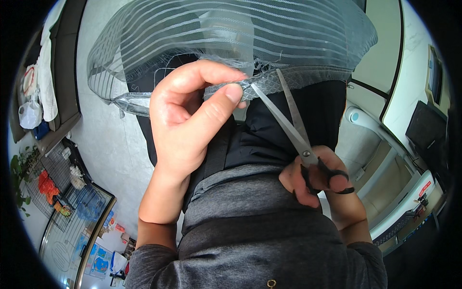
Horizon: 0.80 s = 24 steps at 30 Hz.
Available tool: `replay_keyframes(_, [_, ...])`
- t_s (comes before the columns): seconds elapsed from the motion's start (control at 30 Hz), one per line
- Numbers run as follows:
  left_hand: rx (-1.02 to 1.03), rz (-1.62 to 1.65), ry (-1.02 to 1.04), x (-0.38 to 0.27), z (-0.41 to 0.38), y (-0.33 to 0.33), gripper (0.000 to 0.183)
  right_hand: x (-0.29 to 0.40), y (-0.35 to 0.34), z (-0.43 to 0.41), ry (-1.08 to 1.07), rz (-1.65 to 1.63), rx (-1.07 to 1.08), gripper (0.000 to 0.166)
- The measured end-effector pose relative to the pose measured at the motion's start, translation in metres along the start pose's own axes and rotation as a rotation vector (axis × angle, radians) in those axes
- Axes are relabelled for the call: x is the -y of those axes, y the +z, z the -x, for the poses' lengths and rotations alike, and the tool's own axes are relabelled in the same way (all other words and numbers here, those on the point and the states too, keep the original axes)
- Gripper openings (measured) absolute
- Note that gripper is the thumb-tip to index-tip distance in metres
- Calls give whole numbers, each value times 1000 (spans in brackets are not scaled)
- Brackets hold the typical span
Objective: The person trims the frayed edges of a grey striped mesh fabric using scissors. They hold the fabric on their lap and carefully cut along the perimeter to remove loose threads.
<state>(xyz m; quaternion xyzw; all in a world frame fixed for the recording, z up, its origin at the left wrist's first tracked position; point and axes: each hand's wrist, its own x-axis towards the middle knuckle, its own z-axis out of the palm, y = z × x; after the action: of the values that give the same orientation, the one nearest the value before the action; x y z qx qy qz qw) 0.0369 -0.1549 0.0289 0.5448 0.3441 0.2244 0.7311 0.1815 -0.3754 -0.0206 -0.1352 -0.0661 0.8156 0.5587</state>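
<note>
A sheer grey striped fabric (306, 29) lies across the lap, with frayed threads along its torn inner edge. My left hand (191, 112) pinches the fabric's header band (299, 79), which has a woven wavy pattern, between thumb and index finger. In my right hand (314, 177) is a pair of scissors (296, 133) with black handles, the fingers through the loops. Its blades stand apart and point up towards the pinched spot; one tip is close to my left thumb, the other overlaps the band in view. Whether either tip touches the fabric I cannot tell.
On the left stand a dark sofa (65, 65) with a white plastic bag (30, 115) and a wire rack (47, 180). A white-topped counter (400, 72) and a desk with a keyboard (393, 227) are on the right. Pale floor tiles (104, 144) show at left.
</note>
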Motion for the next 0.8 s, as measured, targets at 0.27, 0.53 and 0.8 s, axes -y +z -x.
replay_keyframes(0.27, [21,49,-90,-3,-2,-2,13,7,13,-20,-39,236,-59,57])
replay_keyframes(0.53, [48,112,-42,0,-4,-5,7,9,17,-26,-118,938,-266,42])
replay_keyframes(0.8, [49,-6,-37,-4,-5,-8,5,4,21,-34,-154,1176,-381,42])
